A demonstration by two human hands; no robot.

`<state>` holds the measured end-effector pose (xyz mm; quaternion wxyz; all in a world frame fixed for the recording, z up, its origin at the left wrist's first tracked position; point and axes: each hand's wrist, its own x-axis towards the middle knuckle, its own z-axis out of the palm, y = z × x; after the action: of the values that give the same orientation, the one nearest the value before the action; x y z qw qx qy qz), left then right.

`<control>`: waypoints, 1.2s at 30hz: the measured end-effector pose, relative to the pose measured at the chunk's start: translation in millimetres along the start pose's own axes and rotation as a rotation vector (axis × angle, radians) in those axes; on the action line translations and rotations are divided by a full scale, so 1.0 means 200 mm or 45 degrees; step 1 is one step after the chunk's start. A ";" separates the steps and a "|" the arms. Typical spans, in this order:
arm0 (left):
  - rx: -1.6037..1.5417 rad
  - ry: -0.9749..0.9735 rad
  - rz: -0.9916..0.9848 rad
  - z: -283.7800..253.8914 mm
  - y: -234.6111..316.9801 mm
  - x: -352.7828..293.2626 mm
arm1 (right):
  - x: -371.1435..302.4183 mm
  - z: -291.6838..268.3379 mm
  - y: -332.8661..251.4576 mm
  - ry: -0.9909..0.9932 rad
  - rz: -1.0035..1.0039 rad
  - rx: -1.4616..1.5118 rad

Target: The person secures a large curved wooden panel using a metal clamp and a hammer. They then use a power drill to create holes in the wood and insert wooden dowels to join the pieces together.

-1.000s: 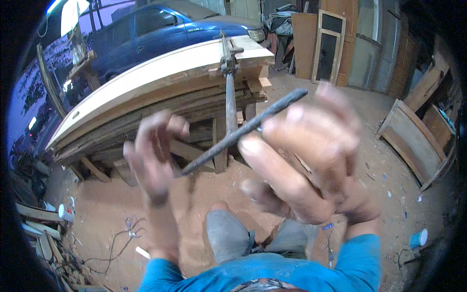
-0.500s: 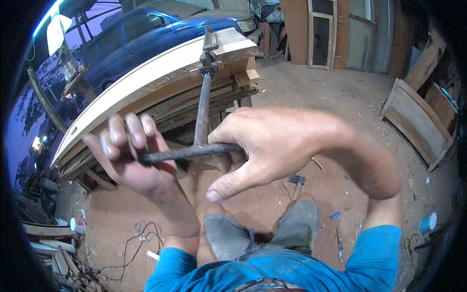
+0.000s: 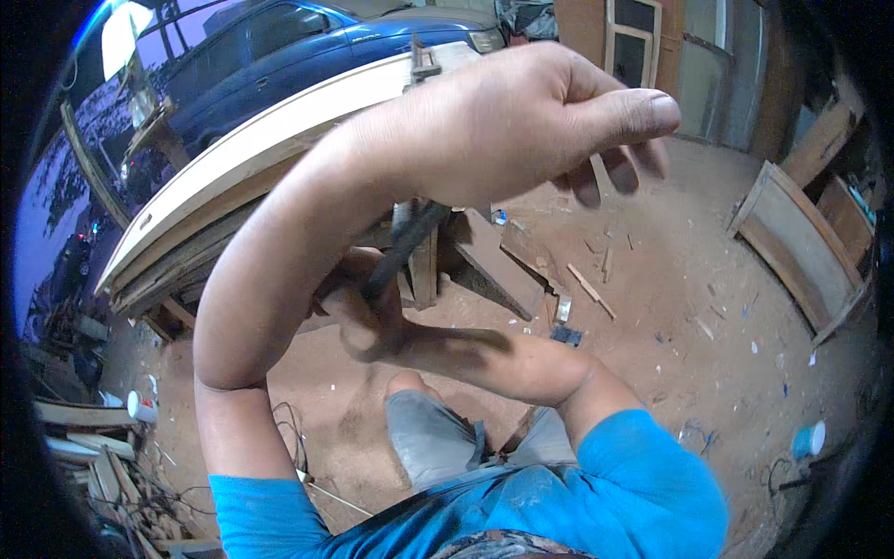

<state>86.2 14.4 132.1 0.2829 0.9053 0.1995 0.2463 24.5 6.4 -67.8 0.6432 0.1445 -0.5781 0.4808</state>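
A rusty metal clamp (image 3: 426,63) sits on the pale wooden boards (image 3: 307,101) in front of me, its dark T-handle (image 3: 410,247) reaching toward me. My right hand (image 3: 363,312), low and crossed to the left beneath my other arm, is wrapped round the near end of that handle. Raised over the clamp and stretched to the right is my left hand (image 3: 531,126), thumb out and fingers hanging loosely apart, with nothing seen in it. My left forearm and wrist hide most of the clamp's screw and the handle's far end.
Below the boards, more timber (image 3: 186,270) is stacked. A hammer head (image 3: 565,335) and wood scraps (image 3: 589,287) lie on the dirt floor. A blue car (image 3: 279,56) stands behind. Framed panels (image 3: 792,242) lean at the right; a cable (image 3: 296,438) lies near my legs.
My arms have crossed: the left hand has left the handle's left side and swung up to the right. My right hand has moved down to the left, and the handle has turned.
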 end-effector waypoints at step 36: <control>-0.825 0.546 0.353 -0.18 -0.04 -0.45 | 0.16 -0.34 -0.74 -0.473 0.838 -0.460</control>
<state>-7.8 -8.7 123.3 0.4695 0.7157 0.0422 0.5153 177.9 -1.4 -5.8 0.3550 -0.0789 -0.7747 0.5173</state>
